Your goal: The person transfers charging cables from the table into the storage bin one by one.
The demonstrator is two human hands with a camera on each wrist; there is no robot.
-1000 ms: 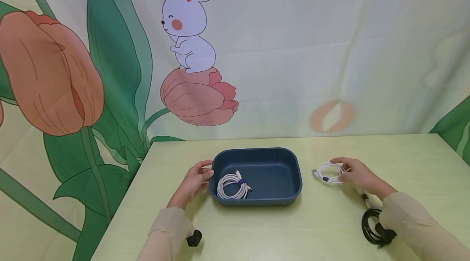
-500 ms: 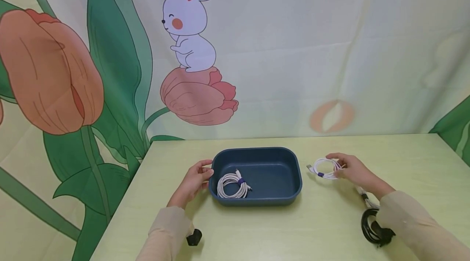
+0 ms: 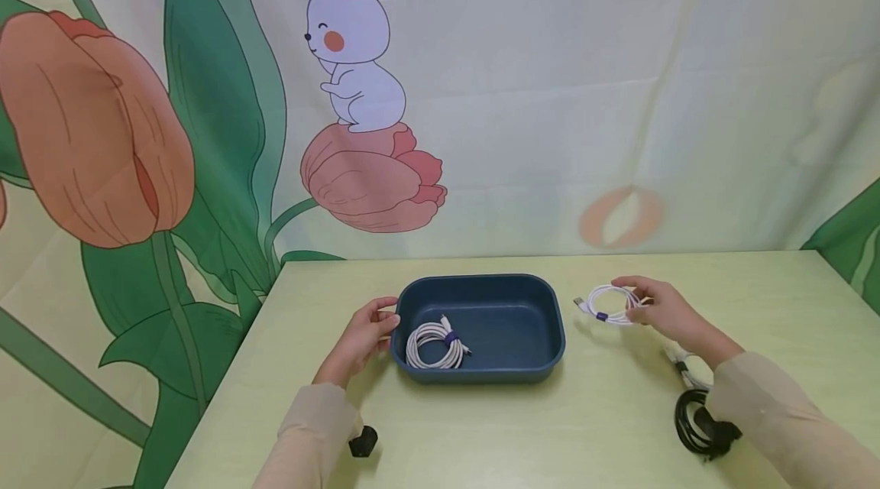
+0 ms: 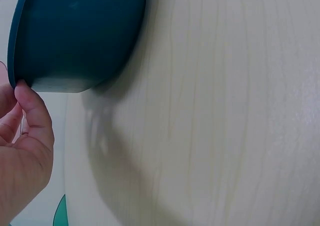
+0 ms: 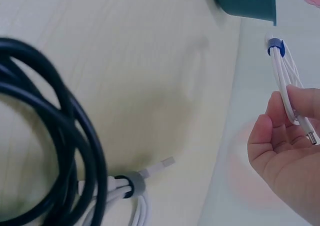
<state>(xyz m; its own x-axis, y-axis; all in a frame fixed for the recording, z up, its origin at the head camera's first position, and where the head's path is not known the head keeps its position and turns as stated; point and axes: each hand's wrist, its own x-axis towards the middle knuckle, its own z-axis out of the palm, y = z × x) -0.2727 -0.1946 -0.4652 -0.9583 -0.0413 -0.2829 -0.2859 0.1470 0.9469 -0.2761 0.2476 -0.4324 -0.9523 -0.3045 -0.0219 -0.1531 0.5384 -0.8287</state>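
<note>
Coiled cables surround and occupy a tray on a desk, with a backdrop behind at 12 o'clock. Inside, the first cable lies toward 8 o'clock. The left hand touches the rim at 9 o'clock. Out at 3 o'clock, just beyond the rim, the second cable hangs over the desk from the right hand. Toward 4 o'clock lies the third cable, and just beside it, closer in front, the fourth cable.
</note>
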